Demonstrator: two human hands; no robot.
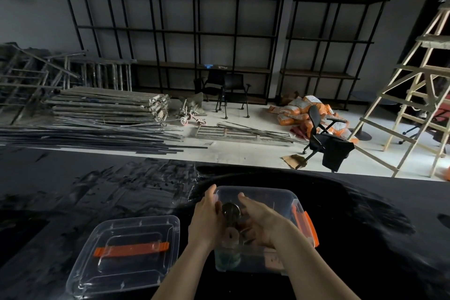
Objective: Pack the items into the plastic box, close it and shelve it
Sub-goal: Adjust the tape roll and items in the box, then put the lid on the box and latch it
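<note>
A clear plastic box (275, 196) with orange side latches (310, 229) stands open on the black table in front of me. Both hands are inside it. My left hand (207, 217) rests against the box's left side next to a dark round item (230, 210). My right hand (260, 223) reaches in over several small items, fingers spread; whether it grips one I cannot tell. Other items, one greenish (227, 258), lie at the box's near end. The clear lid (126, 254) with an orange handle lies flat on the table to the left.
The black table (365, 214) ends at a far edge beyond the box. Behind it are a black metal shelf rack (185, 31) on the wall, stacked metal bars, black chairs, orange sacks and a wooden ladder (414, 95) at right.
</note>
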